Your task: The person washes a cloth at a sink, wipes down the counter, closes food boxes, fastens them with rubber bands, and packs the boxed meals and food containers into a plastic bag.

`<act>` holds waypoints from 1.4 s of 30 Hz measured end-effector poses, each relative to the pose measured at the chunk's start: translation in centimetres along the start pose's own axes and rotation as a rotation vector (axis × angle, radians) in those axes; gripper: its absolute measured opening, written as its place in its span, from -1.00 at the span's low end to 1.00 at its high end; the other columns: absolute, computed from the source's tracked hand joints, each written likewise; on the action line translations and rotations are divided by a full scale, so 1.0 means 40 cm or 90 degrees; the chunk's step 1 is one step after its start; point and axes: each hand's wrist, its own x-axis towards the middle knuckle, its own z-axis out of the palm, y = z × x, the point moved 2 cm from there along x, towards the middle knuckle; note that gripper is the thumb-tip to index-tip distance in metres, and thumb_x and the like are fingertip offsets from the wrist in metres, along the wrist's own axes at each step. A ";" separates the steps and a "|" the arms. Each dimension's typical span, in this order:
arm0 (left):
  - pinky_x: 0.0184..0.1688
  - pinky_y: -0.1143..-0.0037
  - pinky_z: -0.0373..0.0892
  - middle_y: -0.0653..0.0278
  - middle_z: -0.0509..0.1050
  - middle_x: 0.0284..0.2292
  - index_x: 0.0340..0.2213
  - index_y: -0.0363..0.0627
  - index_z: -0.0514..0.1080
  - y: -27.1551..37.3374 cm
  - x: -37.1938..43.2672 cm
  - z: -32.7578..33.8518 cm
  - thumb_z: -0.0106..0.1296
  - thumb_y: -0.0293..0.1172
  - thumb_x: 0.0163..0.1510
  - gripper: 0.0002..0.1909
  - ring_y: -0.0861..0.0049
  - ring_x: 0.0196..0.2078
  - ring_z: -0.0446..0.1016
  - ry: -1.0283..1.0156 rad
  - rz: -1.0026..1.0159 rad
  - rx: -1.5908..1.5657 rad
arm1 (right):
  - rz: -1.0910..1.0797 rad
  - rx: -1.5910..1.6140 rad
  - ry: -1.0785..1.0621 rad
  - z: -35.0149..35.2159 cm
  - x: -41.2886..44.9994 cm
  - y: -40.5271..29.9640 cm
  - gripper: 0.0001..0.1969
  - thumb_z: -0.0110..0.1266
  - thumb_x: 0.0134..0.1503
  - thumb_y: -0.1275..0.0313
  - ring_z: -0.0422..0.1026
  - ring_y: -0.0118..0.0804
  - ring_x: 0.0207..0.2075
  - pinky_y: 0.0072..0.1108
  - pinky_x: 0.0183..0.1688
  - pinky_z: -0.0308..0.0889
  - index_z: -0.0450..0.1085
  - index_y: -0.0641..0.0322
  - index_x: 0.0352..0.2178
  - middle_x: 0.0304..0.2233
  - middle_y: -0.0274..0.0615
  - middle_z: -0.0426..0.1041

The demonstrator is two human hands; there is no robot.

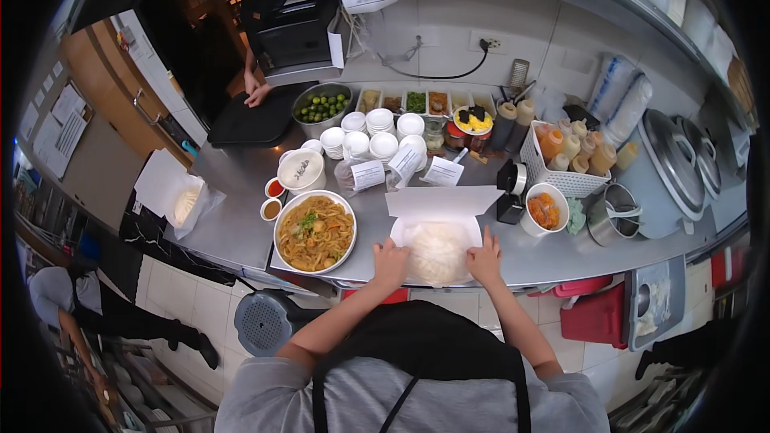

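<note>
In front of me at the counter's edge is a white paperboard takeout box (pixel 444 201) with its lid folded up. A large pale, rounded food item (pixel 437 254), apparently a bun, fills it, with a thin translucent liner around it. My left hand (pixel 391 263) grips the box's left side, fingers curled at the liner. At the right side, my right hand (pixel 485 260) pinches the edge between thumb and forefinger, its other fingers raised. Left of the box sits a white bowl of noodles (pixel 316 231) topped with chopped greens. Whether each hand pinches board or liner is hard to tell.
Behind stand stacked white cups (pixel 383 147), bagged items with slips (pixel 367 175) and a lidded tub (pixel 301 170). To the right are a carrot-coloured shredded food tub (pixel 546 210), a steel pot (pixel 612 216) and a bottle basket (pixel 568 171). Other people stand at far left and behind the counter.
</note>
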 end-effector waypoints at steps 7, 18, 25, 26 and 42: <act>-0.25 0.27 0.21 0.07 0.42 -0.45 -0.41 -0.13 0.40 -0.048 0.017 -0.017 -0.18 -0.49 -0.15 -0.79 0.23 -0.30 0.36 -0.170 -0.051 -0.196 | -0.042 0.088 -0.128 -0.021 0.034 0.054 -0.83 0.00 -0.14 0.34 -0.07 0.15 0.08 -0.09 0.02 -0.06 0.45 0.04 -0.45 0.09 0.06 -0.10; -0.25 0.42 0.26 0.12 0.42 -0.42 -0.38 -0.18 0.41 0.012 0.233 -0.505 -0.05 -0.44 -0.10 -0.81 0.29 -0.30 0.35 0.347 0.169 -0.282 | -0.361 0.024 0.521 -0.391 0.072 -0.208 -0.52 0.04 -0.13 0.46 0.11 -0.04 -0.01 -0.31 0.01 0.01 0.18 0.18 -0.10 -0.06 -0.01 0.15; -0.23 0.42 0.28 0.09 0.42 -0.32 -0.24 -0.16 0.38 0.066 0.366 -0.408 -0.03 -0.26 -0.10 -0.65 0.21 -0.27 0.36 -0.238 0.131 -0.177 | -0.612 -0.050 0.499 -0.364 0.164 -0.192 -0.77 0.00 -0.31 0.57 0.29 -0.34 -0.43 -0.52 -0.37 0.18 0.34 0.14 -0.48 -0.50 -0.37 0.30; -0.24 0.43 0.28 0.09 0.43 -0.34 -0.25 -0.11 0.39 0.047 0.380 -0.384 0.01 -0.25 -0.13 -0.64 0.21 -0.29 0.38 -0.208 0.174 -0.217 | -0.646 -0.049 0.489 -0.364 0.167 -0.195 -0.78 0.00 -0.31 0.57 0.29 -0.34 -0.42 -0.53 -0.39 0.19 0.33 0.13 -0.49 -0.49 -0.37 0.30; -0.40 0.40 0.31 0.08 0.45 -0.52 -0.45 -0.14 0.45 0.036 0.382 -0.260 0.00 -0.33 -0.14 -0.81 0.21 -0.48 0.42 -0.113 0.147 -0.212 | -0.292 -0.001 0.060 -0.337 0.232 -0.143 -0.76 0.05 -0.17 0.17 0.39 -0.11 -0.46 -0.35 -0.42 0.27 0.40 0.09 -0.56 -0.59 -0.16 0.39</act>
